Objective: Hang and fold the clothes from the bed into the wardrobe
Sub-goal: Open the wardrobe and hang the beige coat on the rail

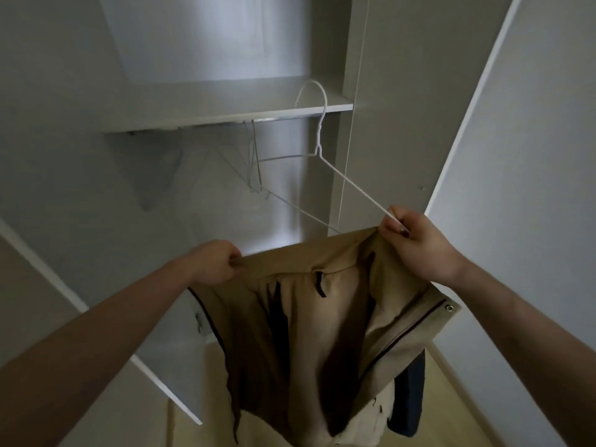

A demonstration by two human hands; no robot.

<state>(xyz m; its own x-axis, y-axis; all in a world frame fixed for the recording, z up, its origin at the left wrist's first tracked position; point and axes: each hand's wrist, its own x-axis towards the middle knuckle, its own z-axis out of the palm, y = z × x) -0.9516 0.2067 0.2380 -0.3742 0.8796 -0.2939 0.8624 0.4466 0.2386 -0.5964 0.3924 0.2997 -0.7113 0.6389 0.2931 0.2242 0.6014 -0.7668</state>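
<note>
A tan jacket with a dark zipper hangs open in front of me, held up by both hands. My left hand grips its left shoulder edge. My right hand pinches the right shoulder edge together with one arm of a white wire hanger. The hanger's hook points up, in front of the wardrobe shelf. Its lower bar runs behind the jacket's collar. Under the shelf, a rail carries a few more wire hangers.
The wardrobe's open doors stand at the left and right. A white upright panel divides the wardrobe. Pale wooden floor shows below, and a dark garment with a white one hangs behind the jacket.
</note>
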